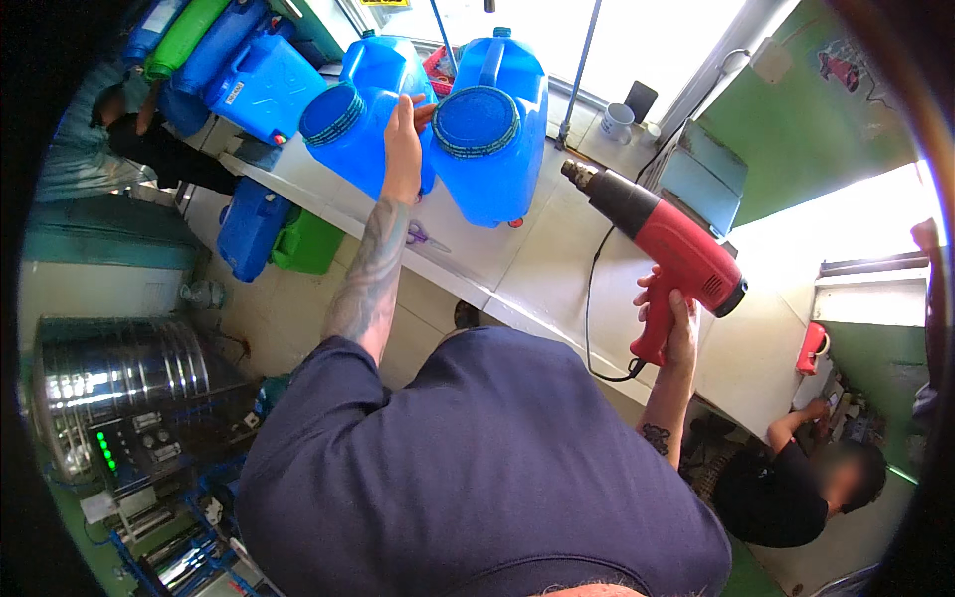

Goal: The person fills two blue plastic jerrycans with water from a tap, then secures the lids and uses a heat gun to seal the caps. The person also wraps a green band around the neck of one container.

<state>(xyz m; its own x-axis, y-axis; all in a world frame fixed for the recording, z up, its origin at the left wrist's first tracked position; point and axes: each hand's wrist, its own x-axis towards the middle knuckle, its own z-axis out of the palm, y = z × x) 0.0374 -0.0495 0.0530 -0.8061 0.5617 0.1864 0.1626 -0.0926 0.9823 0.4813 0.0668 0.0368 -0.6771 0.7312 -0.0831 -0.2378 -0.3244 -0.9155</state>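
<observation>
My right hand [675, 321] grips the handle of a red and black heat gun [683, 239]. Its metal nozzle points up and left, toward the blue jugs, and a black cord runs from its handle base. Two blue plastic water jugs stand side by side on the tiled counter: the left jug [351, 160] and the right jug [485, 183]. Each has a wide blue screw cap with a band around its rim. My left hand [404, 153] is raised between the two caps, fingers extended, holding nothing. Its fingertips are close to the right cap [475, 119]; contact is unclear.
Purple-handled scissors [427, 236] lie near the edge of the counter [552, 261]. A white mug [618, 123] stands by the window. More blue and green jugs [265, 86] are at upper left. One person [791, 492] is at lower right, another [164, 142] at far left.
</observation>
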